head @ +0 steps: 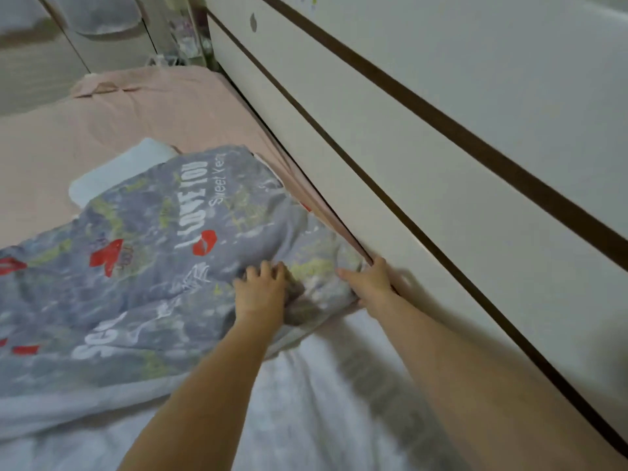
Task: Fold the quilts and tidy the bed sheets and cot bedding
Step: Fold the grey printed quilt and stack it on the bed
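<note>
A grey printed quilt point(146, 260) with red hearts and white lettering lies across the bed. My left hand point(261, 287) grips a bunched fold of it near its right edge, fingers curled into the cloth. My right hand point(370, 280) holds the quilt's right corner beside the gap at the white board, thumb out over the fabric. A pink sheet point(119, 124) covers the far part of the bed. A pale white sheet point(306, 402) lies under my forearms.
A tall white board with dark brown strips point(441, 147) runs along the bed's right side. A small light-blue folded cloth point(115, 171) lies on the pink sheet beyond the quilt. A pink pillow point(136, 79) sits at the far end, cupboards behind it.
</note>
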Demonstrator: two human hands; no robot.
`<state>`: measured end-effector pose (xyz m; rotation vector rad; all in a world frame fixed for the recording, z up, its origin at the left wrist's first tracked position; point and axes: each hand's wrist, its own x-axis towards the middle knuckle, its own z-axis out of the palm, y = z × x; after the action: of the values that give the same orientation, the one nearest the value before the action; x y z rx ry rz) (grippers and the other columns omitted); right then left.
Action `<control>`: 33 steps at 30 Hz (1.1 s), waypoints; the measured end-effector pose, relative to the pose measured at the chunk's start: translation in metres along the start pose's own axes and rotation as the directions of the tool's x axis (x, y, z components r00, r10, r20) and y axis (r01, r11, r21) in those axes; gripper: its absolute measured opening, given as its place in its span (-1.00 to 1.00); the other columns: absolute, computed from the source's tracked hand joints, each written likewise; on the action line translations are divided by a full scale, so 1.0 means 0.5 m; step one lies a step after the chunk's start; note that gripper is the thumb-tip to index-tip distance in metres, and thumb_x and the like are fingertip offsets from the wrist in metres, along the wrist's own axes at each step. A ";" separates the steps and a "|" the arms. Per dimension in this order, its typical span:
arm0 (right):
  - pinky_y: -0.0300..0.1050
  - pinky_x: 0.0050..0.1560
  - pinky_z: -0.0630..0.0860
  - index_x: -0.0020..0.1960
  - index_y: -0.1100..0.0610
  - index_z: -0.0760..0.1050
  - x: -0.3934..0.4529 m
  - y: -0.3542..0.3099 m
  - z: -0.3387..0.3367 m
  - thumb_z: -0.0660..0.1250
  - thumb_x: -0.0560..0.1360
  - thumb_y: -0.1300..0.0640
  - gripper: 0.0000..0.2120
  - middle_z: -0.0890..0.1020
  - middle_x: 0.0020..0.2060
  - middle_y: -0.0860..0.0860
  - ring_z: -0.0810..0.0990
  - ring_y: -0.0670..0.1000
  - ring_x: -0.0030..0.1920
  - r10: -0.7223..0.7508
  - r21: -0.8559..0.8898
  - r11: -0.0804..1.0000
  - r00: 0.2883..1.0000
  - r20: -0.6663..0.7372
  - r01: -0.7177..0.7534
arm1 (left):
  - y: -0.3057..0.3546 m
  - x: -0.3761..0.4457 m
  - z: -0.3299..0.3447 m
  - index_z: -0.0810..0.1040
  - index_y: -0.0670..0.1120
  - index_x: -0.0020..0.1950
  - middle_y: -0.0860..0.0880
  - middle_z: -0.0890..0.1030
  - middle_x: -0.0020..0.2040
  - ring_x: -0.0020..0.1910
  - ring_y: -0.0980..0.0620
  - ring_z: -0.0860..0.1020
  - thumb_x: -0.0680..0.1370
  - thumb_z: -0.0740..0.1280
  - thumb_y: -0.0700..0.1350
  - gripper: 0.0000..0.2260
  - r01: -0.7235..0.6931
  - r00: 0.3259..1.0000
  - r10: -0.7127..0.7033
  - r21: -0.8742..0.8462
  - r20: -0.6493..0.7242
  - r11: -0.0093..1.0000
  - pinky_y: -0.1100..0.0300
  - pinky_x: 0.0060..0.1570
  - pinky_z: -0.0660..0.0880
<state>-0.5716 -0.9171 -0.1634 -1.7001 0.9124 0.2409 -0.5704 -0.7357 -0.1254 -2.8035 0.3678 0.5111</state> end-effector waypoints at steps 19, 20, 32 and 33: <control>0.11 0.47 0.03 0.53 0.14 0.10 -0.038 0.057 0.076 0.08 0.61 -0.10 -0.43 0.11 0.52 0.17 0.05 0.15 0.52 -0.401 -0.865 0.278 0.869 0.289 0.417 | -0.064 -0.037 0.044 0.13 -0.02 0.54 -0.06 0.12 0.55 0.52 -0.11 0.09 0.58 0.22 0.03 -0.44 -0.272 0.962 0.274 -0.160 -0.007 0.949 -0.01 0.43 0.11; 0.07 0.41 0.15 0.45 0.18 0.25 -0.047 0.049 0.068 0.12 0.60 -0.06 -0.50 0.28 0.44 0.20 0.22 0.17 0.45 -0.473 -0.872 0.262 0.842 0.258 0.414 | -0.058 -0.042 0.031 0.25 -0.02 0.49 -0.07 0.26 0.48 0.46 -0.10 0.23 0.58 0.21 -0.02 -0.53 -0.254 0.967 0.254 -0.235 -0.031 0.938 0.01 0.37 0.21; -0.09 0.12 0.42 0.24 0.14 0.48 -0.576 -0.128 0.588 0.20 0.57 0.08 -0.71 0.56 0.21 0.13 0.51 0.13 0.19 -0.332 -0.426 0.084 0.429 0.840 0.901 | -0.691 -0.557 0.108 0.44 -0.10 0.31 -0.08 0.48 0.29 0.24 -0.12 0.48 0.59 0.18 -0.07 -0.70 0.382 0.923 -0.341 -0.323 0.179 0.866 0.03 0.15 0.45; -0.10 0.12 0.41 0.25 0.14 0.48 -0.607 -0.124 0.639 0.21 0.56 0.08 -0.70 0.54 0.23 0.13 0.50 0.13 0.20 -0.322 -0.419 0.081 0.421 0.848 0.904 | -0.735 -0.584 0.131 0.43 -0.09 0.33 -0.08 0.47 0.31 0.25 -0.11 0.47 0.59 0.19 -0.07 -0.68 0.409 0.912 -0.370 -0.325 0.178 0.853 0.03 0.15 0.45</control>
<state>-0.6437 -0.4927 -0.0503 -2.6014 -0.7933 0.6172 -0.7474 -0.3153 0.0034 -3.0518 -0.3560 0.6862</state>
